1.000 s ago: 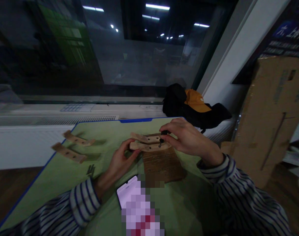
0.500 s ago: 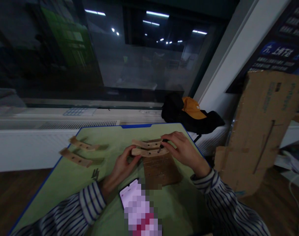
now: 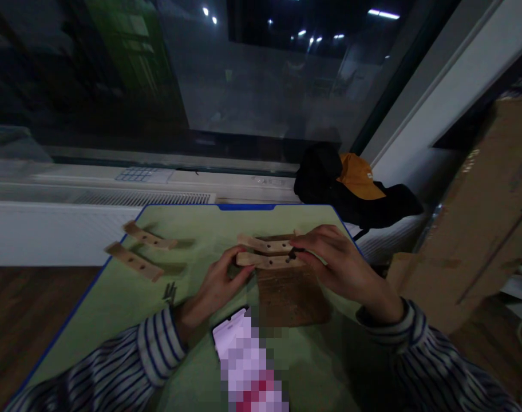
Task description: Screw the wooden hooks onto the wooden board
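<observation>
My left hand (image 3: 216, 281) pinches the left end of a curved pale wooden piece (image 3: 261, 261), which rests on a brown wooden board (image 3: 292, 297). Right behind lies a similar curved piece (image 3: 253, 243) with dark holes. Between the thumb and fingers of my right hand (image 3: 340, 260) is a small dark tool with a thin metal tip (image 3: 291, 254); its exact kind is unclear. The tip meets the nearer piece at its right part, seemingly at a hole. My fingers hide the right ends of both pieces.
Two more curved wooden pieces (image 3: 134, 261) lie at the left of the green table (image 3: 192, 220). Several small metal pins or screws (image 3: 169, 292) sit near my left wrist. A phone (image 3: 239, 343) lies in front. Behind are black cloth and an orange cap (image 3: 359, 176); cardboard (image 3: 479, 229) stands right.
The view has tilted down and shifted, so the surroundings sit differently in the picture. Both hands keep their holds; the right hand has turned slightly around the small tool.
</observation>
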{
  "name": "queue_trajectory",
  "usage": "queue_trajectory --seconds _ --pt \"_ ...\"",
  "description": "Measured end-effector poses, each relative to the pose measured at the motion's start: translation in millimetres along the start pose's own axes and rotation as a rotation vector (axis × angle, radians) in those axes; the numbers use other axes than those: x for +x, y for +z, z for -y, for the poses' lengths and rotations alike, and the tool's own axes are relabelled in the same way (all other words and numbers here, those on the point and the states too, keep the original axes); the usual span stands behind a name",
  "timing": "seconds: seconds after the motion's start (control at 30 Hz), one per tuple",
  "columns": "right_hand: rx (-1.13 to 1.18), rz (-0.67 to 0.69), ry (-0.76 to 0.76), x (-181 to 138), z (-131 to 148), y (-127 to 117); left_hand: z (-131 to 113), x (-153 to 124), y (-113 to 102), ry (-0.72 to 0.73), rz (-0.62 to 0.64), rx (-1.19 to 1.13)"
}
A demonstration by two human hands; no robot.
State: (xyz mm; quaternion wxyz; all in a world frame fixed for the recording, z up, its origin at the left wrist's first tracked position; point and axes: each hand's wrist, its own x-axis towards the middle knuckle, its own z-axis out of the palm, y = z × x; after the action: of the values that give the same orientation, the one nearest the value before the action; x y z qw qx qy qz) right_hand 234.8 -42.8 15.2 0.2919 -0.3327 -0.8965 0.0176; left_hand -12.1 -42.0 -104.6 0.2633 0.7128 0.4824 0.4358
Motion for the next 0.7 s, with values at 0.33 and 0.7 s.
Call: queue_trajectory --seconds 0.33,0.7 --pt "-0.087 -0.172 0.005 -9 -6 12 0 -1 1 0.016 -0.018 0.016" --pt "0.104 0.069 -0.043 8 -7 0 0 -2 0 0.025 -0.008 -0.007"
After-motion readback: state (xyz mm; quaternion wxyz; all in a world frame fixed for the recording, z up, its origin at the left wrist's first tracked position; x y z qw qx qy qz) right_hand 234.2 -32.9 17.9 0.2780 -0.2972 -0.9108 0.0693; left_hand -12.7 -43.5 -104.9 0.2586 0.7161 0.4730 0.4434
